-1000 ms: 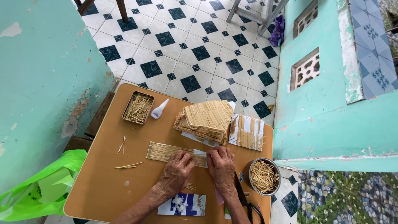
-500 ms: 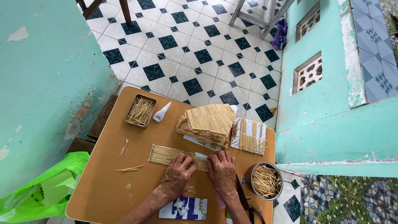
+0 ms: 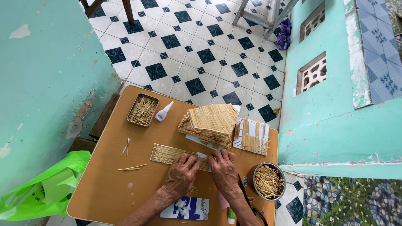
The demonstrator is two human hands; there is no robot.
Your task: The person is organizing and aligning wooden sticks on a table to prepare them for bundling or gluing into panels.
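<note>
The toothpick strip (image 3: pixel 178 155) lay mid-table as I watched the left hand (image 3: pixel 182 175), then the right hand (image 3: pixel 225 169), press it with flat, unclenched fingers; even pressure seemed key, the stacked toothpick panels (image 3: pixel 209 122) just beyond.

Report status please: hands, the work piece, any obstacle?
Left hand and right hand pressing on stick mat. Stacked stick panels just behind, apart.

Stick mat (image 3: pixel 176 154) under both hands, stack (image 3: pixel 209 122) behind, tin (image 3: pixel 143 110) far left, bowl (image 3: pixel 268 181) at right.
</note>
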